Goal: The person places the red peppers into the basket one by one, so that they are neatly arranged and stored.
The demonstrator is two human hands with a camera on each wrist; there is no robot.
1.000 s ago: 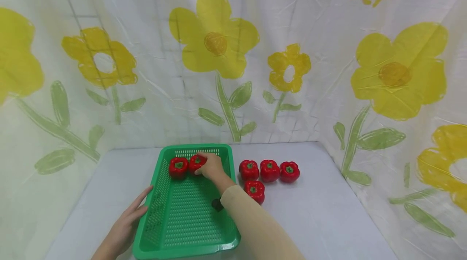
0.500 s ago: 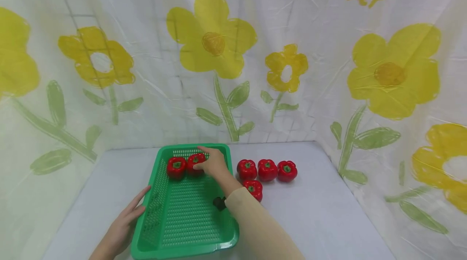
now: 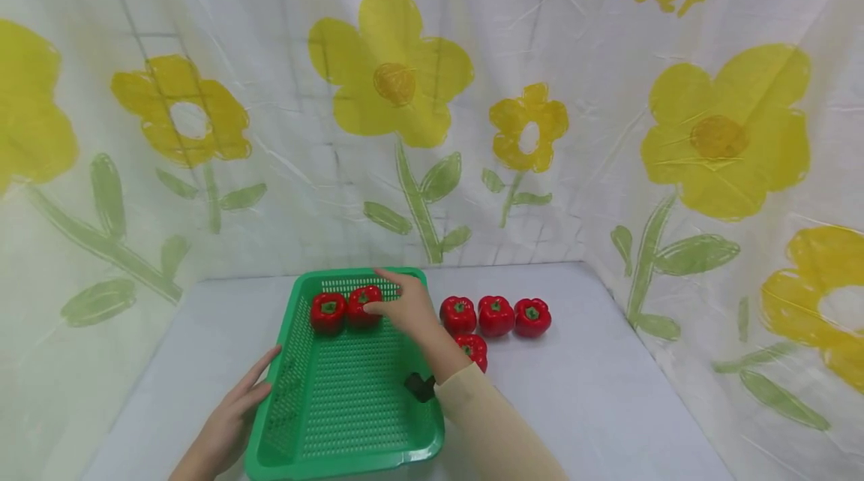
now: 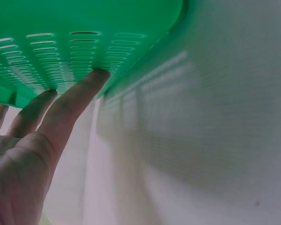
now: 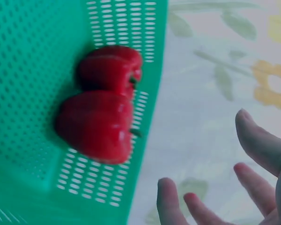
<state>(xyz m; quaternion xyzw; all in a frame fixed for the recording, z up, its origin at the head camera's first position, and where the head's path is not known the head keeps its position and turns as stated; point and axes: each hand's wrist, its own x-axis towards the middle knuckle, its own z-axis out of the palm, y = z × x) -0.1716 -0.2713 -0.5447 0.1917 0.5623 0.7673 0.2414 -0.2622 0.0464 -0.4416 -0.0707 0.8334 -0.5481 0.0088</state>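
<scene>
A green perforated plastic basket (image 3: 358,406) lies on the table with two red bell peppers inside its far end, the left pepper (image 3: 328,314) beside the right pepper (image 3: 365,308). My right hand (image 3: 413,308) hovers above the right pepper and the basket's far right corner. In the right wrist view its fingers (image 5: 167,201) are spread and hold nothing, apart from both peppers. My left hand (image 3: 226,421) is at the basket's left side, where straight fingertips touch the slotted wall (image 4: 49,51) from outside.
Right of the basket, several more red bell peppers stand on the white table (image 3: 574,406): three in a back row (image 3: 496,316) and one pepper (image 3: 475,351) nearer, partly hidden by my right forearm. A flower-printed curtain (image 3: 398,203) rises behind the table.
My right hand has let go of the right pepper, which stays in the basket. The hand has opened and drawn back to the right. The left hand keeps its place at the basket.
</scene>
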